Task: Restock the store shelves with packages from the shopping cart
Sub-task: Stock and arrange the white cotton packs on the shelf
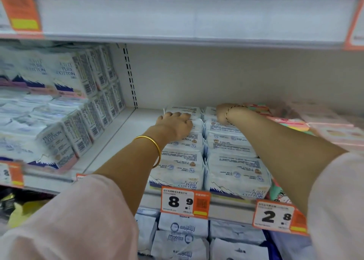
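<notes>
Partly hidden, left hand [174,125] gripping rear pack [184,110], right hand [221,114] fingers unseen, grip unclear.

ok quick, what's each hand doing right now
Left hand: fingers curled over the rear white pack under it.
Right hand: fingers out of sight, cannot tell.

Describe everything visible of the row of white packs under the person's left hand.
The row of packs runs from the shelf edge to the back, upright. Soft white wrappers, small print on top, blue mountain and PURE COTTON in front. The left hand rests on it, fingers curled over one pack. A second row touches its right side.
</notes>
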